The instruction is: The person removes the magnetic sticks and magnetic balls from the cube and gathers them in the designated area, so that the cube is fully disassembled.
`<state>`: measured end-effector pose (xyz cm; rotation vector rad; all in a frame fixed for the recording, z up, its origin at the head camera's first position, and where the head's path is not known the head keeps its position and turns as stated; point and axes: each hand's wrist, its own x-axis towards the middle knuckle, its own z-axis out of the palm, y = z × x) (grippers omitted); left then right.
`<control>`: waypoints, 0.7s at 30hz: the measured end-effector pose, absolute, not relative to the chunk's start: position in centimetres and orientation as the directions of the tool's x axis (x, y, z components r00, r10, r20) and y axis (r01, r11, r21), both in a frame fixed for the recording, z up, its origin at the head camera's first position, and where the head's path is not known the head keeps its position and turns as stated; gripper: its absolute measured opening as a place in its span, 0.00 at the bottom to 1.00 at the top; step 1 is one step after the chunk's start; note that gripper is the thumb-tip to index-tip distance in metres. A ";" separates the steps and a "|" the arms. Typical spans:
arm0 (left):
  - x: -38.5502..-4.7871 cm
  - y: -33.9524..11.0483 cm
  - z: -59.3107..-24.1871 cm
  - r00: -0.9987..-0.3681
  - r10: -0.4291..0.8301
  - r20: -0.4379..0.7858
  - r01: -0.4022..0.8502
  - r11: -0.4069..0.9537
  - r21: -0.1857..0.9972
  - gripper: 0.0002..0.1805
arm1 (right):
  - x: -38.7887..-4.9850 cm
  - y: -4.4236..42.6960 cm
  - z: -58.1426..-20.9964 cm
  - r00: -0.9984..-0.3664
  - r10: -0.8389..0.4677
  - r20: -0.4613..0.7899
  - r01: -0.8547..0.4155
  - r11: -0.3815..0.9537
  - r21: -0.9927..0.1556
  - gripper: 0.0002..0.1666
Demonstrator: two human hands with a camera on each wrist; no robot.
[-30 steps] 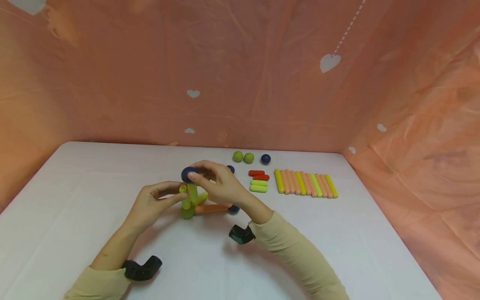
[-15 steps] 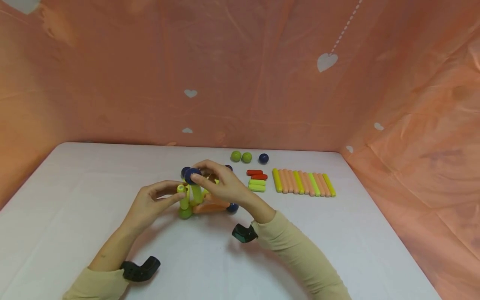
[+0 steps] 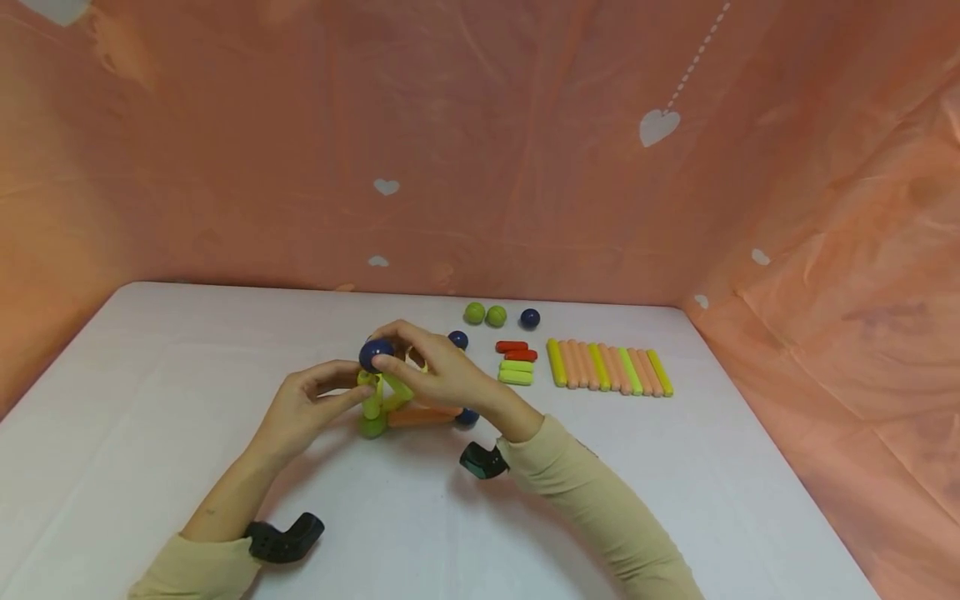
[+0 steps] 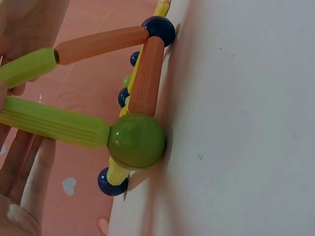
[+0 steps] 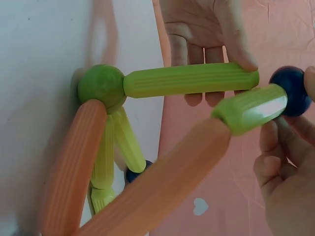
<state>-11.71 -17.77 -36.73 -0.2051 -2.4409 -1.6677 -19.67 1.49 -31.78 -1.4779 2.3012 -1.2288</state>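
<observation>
Pinching the blue ball [image 3: 377,355] between thumb and curled fingers, our right hand [image 3: 429,364] has it up off the white table [image 3: 420,533], and we're right there with it! We take the green ball [image 4: 137,141], down on the tabletop, as our clock's centre in the head view: that blue ball hangs at twelve, our left hand [image 3: 311,408] between nine and ten. And those left fingers? Drawn in on the upright green rod [image 5: 189,79], thumb one side, fingers the other, the rod's foot against the green ball. From the right wrist, we see a short green rod [image 5: 251,109] meeting our blue ball, a slanting orange rod [image 5: 162,177] meeting that, and a slim gap before the upright rod's tip. At three o'clock, a corner blue ball [image 4: 158,30] joins the slanting rod and a lower orange rod [image 4: 146,76]. Between two and three lies a row of long rods [image 3: 609,368]; around two, red rods [image 3: 512,347] and a loose blue ball [image 3: 529,318]; between one and two, loose green balls [image 3: 475,312].
</observation>
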 end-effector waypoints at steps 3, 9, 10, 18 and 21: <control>-11.8 -17.7 -36.8 -0.979 0.017 0.205 0.198 0.355 0.914 0.16 | -19.7 1.5 -31.9 -0.513 -0.804 0.299 -0.691 0.180 -0.701 0.14; -11.8 -17.2 -37.0 -0.990 0.065 0.128 0.142 0.304 0.942 0.20 | -19.7 1.4 -32.0 -0.509 -0.782 0.359 -0.713 0.149 -0.685 0.15; -11.9 -17.1 -37.0 -0.990 0.069 0.125 0.141 0.299 0.944 0.20 | -19.7 1.3 -32.0 -0.501 -0.782 0.370 -0.718 0.137 -0.682 0.15; -12.1 -16.4 -36.9 -0.984 0.006 0.175 0.172 0.244 0.955 0.18 | -19.7 0.9 -32.1 -0.501 -0.792 0.350 -0.676 0.105 -0.729 0.14; -12.1 -16.2 -36.9 -0.982 -0.011 0.187 0.181 0.213 0.960 0.18 | -19.6 0.8 -32.2 -0.513 -0.793 0.330 -0.648 0.105 -0.754 0.15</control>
